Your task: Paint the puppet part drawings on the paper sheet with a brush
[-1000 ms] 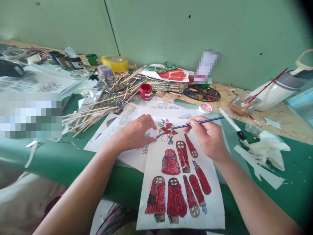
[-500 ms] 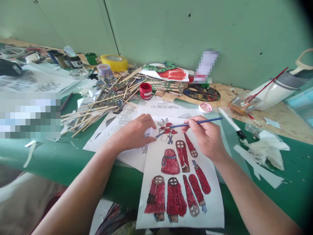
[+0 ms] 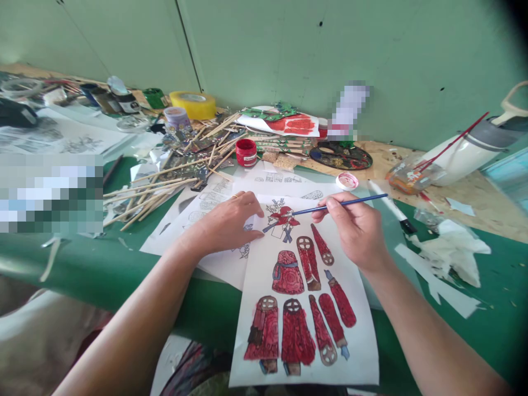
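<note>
A white sheet (image 3: 260,269) of line drawings lies before me, most of its robe and limb pieces coloured dark red. Near its top is a small head figure (image 3: 284,214), partly red and partly white. My right hand (image 3: 358,228) grips a blue paintbrush (image 3: 346,203) between thumb and fingers, its bristles at the red part of that figure. On the sheet's upper left edge rests my left hand (image 3: 231,220), thumb and fingers apart, holding nothing. Other printed sheets (image 3: 198,220) lie beneath that hand.
Beyond the sheet stand an open red paint jar (image 3: 246,155), its lid (image 3: 346,181) and a dark palette (image 3: 325,159). Wooden sticks (image 3: 152,192) pile up at left. To the right are a water cup (image 3: 412,179) with a red brush, a white pen (image 3: 388,203) and crumpled tissue (image 3: 457,253).
My right hand has shifted slightly to the right, and the paintbrush has come with it, its tip still by the head figure. The left hand stays where it was.
</note>
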The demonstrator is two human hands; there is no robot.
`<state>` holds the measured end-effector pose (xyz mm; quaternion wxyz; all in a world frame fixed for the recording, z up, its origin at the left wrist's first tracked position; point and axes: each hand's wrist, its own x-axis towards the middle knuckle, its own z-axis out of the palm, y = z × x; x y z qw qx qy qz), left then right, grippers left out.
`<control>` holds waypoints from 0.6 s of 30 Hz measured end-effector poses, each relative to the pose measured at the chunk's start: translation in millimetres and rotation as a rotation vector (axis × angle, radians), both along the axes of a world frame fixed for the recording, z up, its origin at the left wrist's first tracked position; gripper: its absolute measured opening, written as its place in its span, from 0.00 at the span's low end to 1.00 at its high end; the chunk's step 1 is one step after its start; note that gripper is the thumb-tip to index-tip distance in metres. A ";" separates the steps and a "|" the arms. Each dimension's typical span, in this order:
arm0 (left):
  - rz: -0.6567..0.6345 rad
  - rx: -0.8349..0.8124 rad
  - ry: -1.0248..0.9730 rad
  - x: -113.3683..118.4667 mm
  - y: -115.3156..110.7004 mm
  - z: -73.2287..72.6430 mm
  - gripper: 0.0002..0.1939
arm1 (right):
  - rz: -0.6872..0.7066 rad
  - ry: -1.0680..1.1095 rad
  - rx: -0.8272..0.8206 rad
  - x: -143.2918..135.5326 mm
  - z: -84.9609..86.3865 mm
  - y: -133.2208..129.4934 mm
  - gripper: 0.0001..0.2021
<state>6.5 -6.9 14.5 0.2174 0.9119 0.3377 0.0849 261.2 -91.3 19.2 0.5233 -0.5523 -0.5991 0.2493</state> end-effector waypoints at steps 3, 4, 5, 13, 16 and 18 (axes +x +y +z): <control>-0.005 0.001 -0.010 -0.6 0.5 -1.0 0.15 | 0.030 -0.012 0.007 -1.1 -2.0 0.8 0.11; -0.005 0.001 -0.015 -0.6 0.6 -1.2 0.14 | 0.046 -0.022 -0.003 -1.2 -3.0 0.9 0.11; -0.004 0.001 -0.019 -0.6 0.6 -1.2 0.14 | 0.059 -0.034 -0.018 -1.0 -4.1 0.9 0.11; -0.005 0.001 -0.014 -0.6 0.5 0.0 0.14 | 0.049 -0.039 -0.054 3.3 -4.0 0.1 0.12; 0.001 -0.004 -0.008 -0.6 0.7 -0.2 0.15 | 0.025 -0.036 -0.041 4.0 -0.1 0.6 0.12; 0.006 -0.008 -0.008 -0.3 0.6 -0.1 0.15 | -0.001 -0.030 -0.021 3.7 2.0 0.7 0.12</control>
